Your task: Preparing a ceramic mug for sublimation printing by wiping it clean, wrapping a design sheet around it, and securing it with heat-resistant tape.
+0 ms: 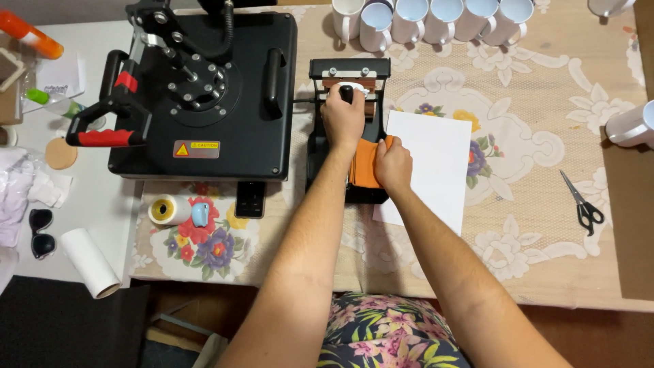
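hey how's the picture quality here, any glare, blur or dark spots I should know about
Head view: even overhead light and mostly sharp; the left hand and right hand on the small mug press show no motion blur; the white paper is nearly washed out; the floor at bottom left is dark.

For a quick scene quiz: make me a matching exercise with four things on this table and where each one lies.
Things:
1. scissors
2. row of white mugs
3. tape roll
4. white sheet of paper

Places:
A. along the far edge of the table, beyond the mug press
B. on the near side of the big black heat press, on the floral cloth
C. just to the right of the right hand
D. alone at the right of the table, handles pointing toward the near edge

Pairs: 1-D, 2-A, 3-B, 4-C
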